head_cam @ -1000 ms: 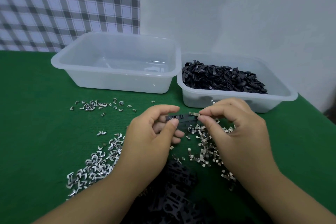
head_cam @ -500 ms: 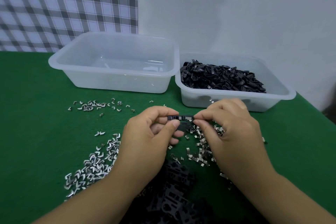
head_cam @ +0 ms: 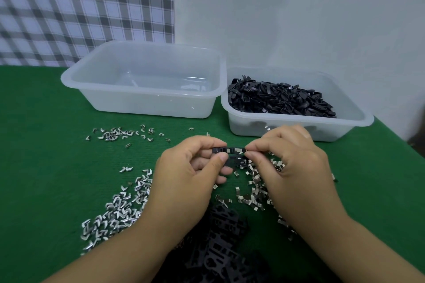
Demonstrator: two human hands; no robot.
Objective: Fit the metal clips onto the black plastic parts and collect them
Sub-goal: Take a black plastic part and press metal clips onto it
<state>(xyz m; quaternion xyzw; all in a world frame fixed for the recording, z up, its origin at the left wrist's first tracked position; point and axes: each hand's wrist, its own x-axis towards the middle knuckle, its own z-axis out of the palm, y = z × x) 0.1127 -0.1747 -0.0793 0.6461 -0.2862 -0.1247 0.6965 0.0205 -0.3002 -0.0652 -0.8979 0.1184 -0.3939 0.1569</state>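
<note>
Head view: left hand (head_cam: 184,181) and right hand (head_cam: 292,167) pinch black part (head_cam: 230,150) between them

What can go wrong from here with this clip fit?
1. The right hand presses a clip onto the very end of the black part; it may slip off into the loose clips below and be lost.
2. The left hand pinches the part only at its other end, so pushing could tilt or drop it.
3. The left tub and right tub stand side by side; a finished part might land in the wrong one.
</note>
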